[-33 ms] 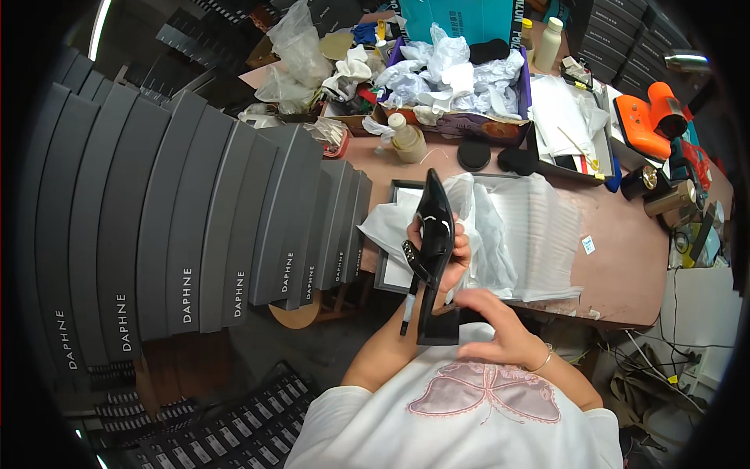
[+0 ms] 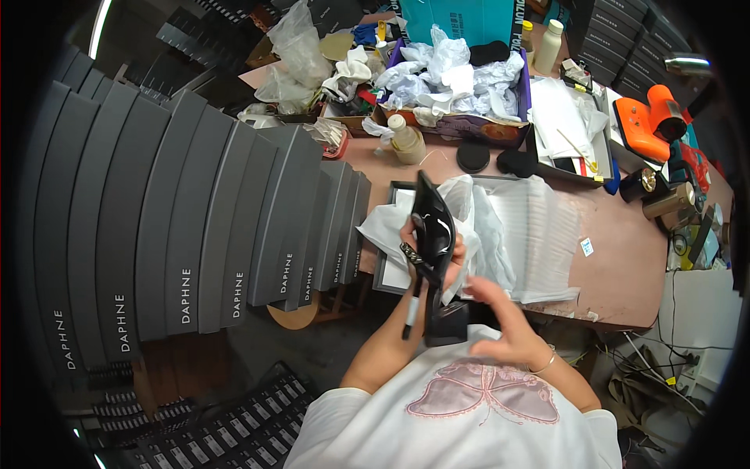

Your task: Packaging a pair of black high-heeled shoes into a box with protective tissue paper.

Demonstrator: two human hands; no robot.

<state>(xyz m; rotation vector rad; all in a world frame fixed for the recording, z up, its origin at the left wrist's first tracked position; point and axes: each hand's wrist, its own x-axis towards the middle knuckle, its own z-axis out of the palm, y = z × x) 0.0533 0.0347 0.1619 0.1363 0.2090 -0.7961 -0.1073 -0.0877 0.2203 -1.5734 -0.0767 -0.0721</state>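
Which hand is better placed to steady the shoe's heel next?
Probably the right hand: it looks empty and open beside the heel, while the left hand holds the shoe.

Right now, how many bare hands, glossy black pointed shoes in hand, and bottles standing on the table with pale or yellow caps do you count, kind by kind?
Bare hands: 2, left hand and right hand
Glossy black pointed shoe in hand: 1
Pale-capped bottles: 2, front bottle and back bottle
Yellow-capped bottle: 1
Total: 6

A white shirt (image 2: 351, 426), pink butterfly (image 2: 457, 391) and bracelet (image 2: 545, 361) are worn.
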